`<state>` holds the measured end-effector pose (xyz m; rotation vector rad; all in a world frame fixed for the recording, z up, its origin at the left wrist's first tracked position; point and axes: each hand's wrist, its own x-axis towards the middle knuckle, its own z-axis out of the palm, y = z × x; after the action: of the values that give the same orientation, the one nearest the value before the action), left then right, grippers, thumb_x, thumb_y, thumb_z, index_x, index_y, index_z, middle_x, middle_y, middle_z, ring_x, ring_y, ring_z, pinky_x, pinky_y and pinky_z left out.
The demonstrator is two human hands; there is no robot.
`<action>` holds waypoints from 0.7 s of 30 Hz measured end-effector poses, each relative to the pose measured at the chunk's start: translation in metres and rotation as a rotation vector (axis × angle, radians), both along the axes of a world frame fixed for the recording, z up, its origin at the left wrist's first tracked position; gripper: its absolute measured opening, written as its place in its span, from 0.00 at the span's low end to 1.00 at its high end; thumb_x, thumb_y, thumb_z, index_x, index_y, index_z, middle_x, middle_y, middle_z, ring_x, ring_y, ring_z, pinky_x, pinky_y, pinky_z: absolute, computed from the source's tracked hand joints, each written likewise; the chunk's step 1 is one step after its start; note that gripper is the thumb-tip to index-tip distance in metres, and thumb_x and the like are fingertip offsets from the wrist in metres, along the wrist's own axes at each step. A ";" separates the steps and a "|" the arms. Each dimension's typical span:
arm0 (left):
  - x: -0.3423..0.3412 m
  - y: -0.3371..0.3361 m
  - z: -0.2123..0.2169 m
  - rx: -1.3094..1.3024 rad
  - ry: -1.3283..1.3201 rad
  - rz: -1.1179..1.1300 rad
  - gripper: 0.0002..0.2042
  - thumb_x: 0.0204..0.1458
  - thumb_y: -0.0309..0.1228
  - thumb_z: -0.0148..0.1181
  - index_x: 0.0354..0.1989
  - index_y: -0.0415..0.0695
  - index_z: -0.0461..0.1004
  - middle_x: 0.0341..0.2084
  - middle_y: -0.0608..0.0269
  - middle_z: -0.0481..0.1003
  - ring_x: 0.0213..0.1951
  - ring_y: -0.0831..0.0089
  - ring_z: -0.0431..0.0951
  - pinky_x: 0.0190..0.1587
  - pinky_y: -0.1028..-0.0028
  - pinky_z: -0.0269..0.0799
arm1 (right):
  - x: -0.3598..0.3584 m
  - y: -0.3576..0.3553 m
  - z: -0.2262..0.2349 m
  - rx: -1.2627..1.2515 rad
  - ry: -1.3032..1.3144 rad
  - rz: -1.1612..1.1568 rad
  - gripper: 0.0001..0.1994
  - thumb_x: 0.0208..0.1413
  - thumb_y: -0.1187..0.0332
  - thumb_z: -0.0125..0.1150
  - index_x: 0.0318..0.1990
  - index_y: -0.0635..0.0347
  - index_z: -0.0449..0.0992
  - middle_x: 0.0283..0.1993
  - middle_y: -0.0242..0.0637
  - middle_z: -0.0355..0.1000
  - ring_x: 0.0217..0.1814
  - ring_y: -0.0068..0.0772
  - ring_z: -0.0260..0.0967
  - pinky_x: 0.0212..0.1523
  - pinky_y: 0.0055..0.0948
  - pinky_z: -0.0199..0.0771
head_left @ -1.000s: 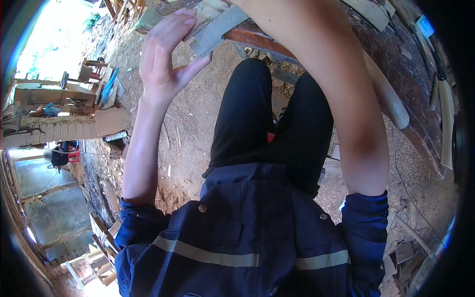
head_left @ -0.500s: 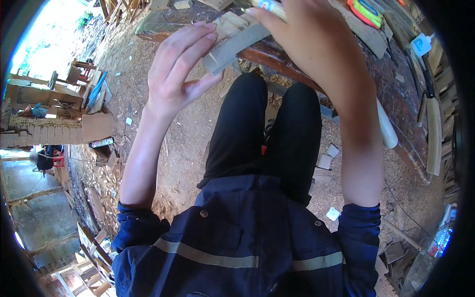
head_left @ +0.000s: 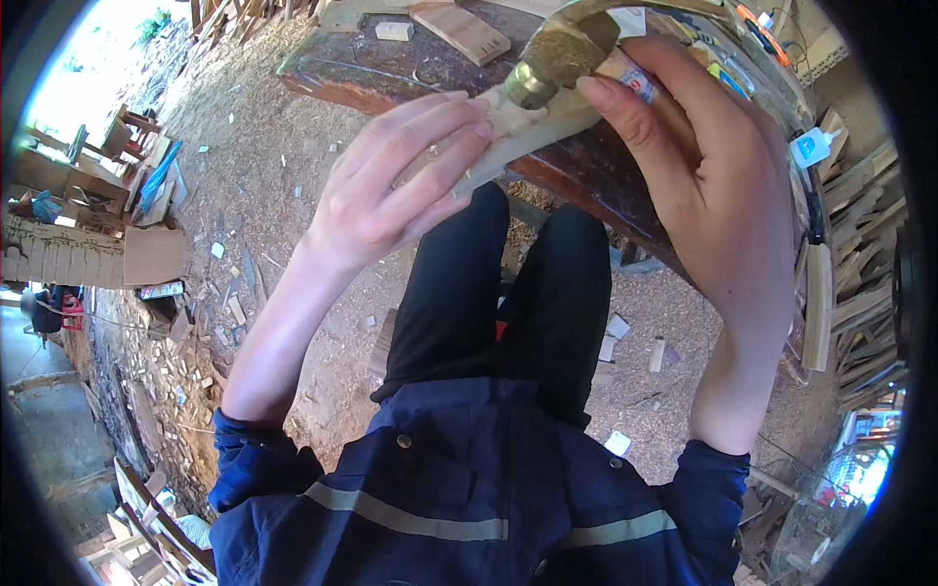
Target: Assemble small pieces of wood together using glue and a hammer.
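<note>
- Left hand: fingers pressed together, laid flat along a pale wooden strip, thumb underneath pinching it.
- Right hand: fingers curled over the strip's far end; also seems to grip a brass-coloured tool, blurred, hard to confirm.
- Strip is raised in front of the camera, above a dark wooden worktop.
- Worktop: offcut block, small white glue bottle at its right edge.
- Dirt floor: sawdust, wood chips, scrap offcuts.
- Stacked timber right; open sunlit yard far left.
</note>
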<state>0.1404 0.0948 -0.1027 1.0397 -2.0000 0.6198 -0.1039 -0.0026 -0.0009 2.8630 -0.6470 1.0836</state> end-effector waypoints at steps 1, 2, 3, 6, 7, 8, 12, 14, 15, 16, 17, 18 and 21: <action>0.001 0.000 0.000 0.014 -0.005 0.000 0.23 0.47 0.31 0.71 0.53 0.38 0.80 0.54 0.50 0.77 0.56 0.52 0.80 0.56 0.59 0.80 | -0.003 -0.002 0.001 -0.008 0.006 0.000 0.18 0.67 0.58 0.65 0.57 0.60 0.79 0.37 0.34 0.80 0.34 0.22 0.74 0.36 0.22 0.70; 0.001 -0.001 0.000 0.008 0.000 0.002 0.23 0.47 0.31 0.71 0.53 0.38 0.80 0.54 0.50 0.77 0.56 0.52 0.80 0.56 0.59 0.80 | -0.005 0.000 0.004 0.074 -0.079 -0.049 0.19 0.68 0.58 0.65 0.57 0.60 0.79 0.36 0.33 0.79 0.33 0.22 0.74 0.36 0.21 0.70; 0.002 0.000 0.000 0.001 -0.003 0.009 0.22 0.47 0.30 0.70 0.53 0.38 0.80 0.54 0.50 0.77 0.56 0.52 0.80 0.55 0.59 0.80 | -0.006 0.003 0.007 0.159 -0.165 -0.090 0.19 0.68 0.57 0.65 0.58 0.61 0.79 0.36 0.32 0.79 0.32 0.22 0.73 0.36 0.20 0.69; -0.002 -0.006 0.002 -0.019 0.004 -0.016 0.22 0.47 0.29 0.70 0.52 0.39 0.80 0.54 0.51 0.77 0.56 0.53 0.80 0.55 0.60 0.81 | -0.012 0.014 0.032 0.219 -0.072 -0.219 0.18 0.69 0.58 0.63 0.58 0.60 0.79 0.34 0.33 0.78 0.31 0.22 0.72 0.34 0.23 0.69; -0.001 -0.005 0.002 -0.029 0.000 -0.012 0.21 0.47 0.29 0.69 0.52 0.38 0.80 0.54 0.51 0.77 0.56 0.53 0.80 0.54 0.61 0.81 | -0.009 0.015 0.028 0.186 -0.056 -0.225 0.18 0.69 0.57 0.63 0.58 0.60 0.79 0.34 0.32 0.78 0.30 0.21 0.71 0.34 0.23 0.68; 0.000 -0.004 0.001 -0.030 0.003 -0.007 0.21 0.47 0.29 0.69 0.52 0.38 0.80 0.54 0.51 0.77 0.56 0.53 0.80 0.54 0.61 0.81 | -0.007 0.015 0.025 0.152 -0.042 -0.232 0.18 0.69 0.57 0.63 0.58 0.59 0.79 0.34 0.32 0.78 0.30 0.20 0.70 0.33 0.23 0.67; 0.008 -0.004 -0.004 -0.025 -0.028 -0.030 0.22 0.50 0.33 0.70 0.53 0.37 0.79 0.54 0.49 0.78 0.56 0.52 0.80 0.56 0.60 0.81 | 0.003 0.013 0.014 0.038 0.003 -0.262 0.18 0.70 0.56 0.61 0.58 0.58 0.79 0.33 0.30 0.77 0.28 0.18 0.68 0.31 0.22 0.65; 0.010 -0.005 -0.004 -0.014 -0.054 -0.042 0.23 0.54 0.38 0.70 0.54 0.36 0.78 0.54 0.47 0.78 0.56 0.50 0.80 0.56 0.58 0.81 | 0.009 0.008 0.010 0.020 0.050 -0.095 0.18 0.71 0.55 0.59 0.57 0.56 0.81 0.31 0.28 0.76 0.26 0.15 0.64 0.28 0.20 0.58; 0.011 -0.005 -0.003 -0.009 -0.050 -0.044 0.23 0.55 0.38 0.69 0.54 0.35 0.78 0.54 0.47 0.78 0.56 0.50 0.80 0.57 0.58 0.80 | 0.009 0.008 0.015 0.017 0.055 -0.088 0.18 0.71 0.55 0.59 0.57 0.56 0.81 0.31 0.28 0.76 0.26 0.15 0.64 0.28 0.20 0.58; 0.011 -0.003 -0.003 0.002 -0.047 -0.049 0.23 0.56 0.38 0.68 0.55 0.35 0.78 0.54 0.47 0.78 0.57 0.50 0.80 0.57 0.58 0.80 | 0.003 0.012 0.025 0.073 0.003 -0.181 0.18 0.72 0.54 0.58 0.56 0.57 0.81 0.31 0.29 0.76 0.26 0.14 0.64 0.28 0.19 0.57; 0.011 -0.001 -0.002 0.005 -0.042 -0.043 0.23 0.56 0.38 0.68 0.55 0.35 0.78 0.54 0.47 0.78 0.57 0.50 0.80 0.57 0.58 0.80 | -0.002 0.012 0.032 0.130 -0.048 -0.273 0.18 0.72 0.54 0.57 0.55 0.57 0.82 0.30 0.29 0.76 0.25 0.14 0.64 0.28 0.18 0.56; 0.010 -0.004 0.002 -0.004 -0.056 -0.051 0.23 0.57 0.38 0.68 0.55 0.34 0.78 0.54 0.47 0.78 0.57 0.49 0.80 0.57 0.58 0.80 | -0.009 0.008 0.038 0.129 -0.044 -0.285 0.18 0.72 0.54 0.57 0.55 0.57 0.82 0.30 0.29 0.76 0.25 0.14 0.64 0.28 0.18 0.56; 0.008 -0.007 0.003 -0.018 -0.067 -0.064 0.23 0.58 0.39 0.66 0.54 0.33 0.79 0.54 0.46 0.78 0.57 0.49 0.80 0.57 0.59 0.80 | -0.017 0.001 0.045 0.209 -0.407 -0.166 0.18 0.72 0.54 0.57 0.54 0.57 0.82 0.30 0.28 0.75 0.26 0.13 0.65 0.28 0.16 0.57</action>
<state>0.1481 0.0882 -0.0993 0.9521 -2.0736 0.6450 -0.1212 -0.0013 0.0440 2.6970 -1.0523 1.6771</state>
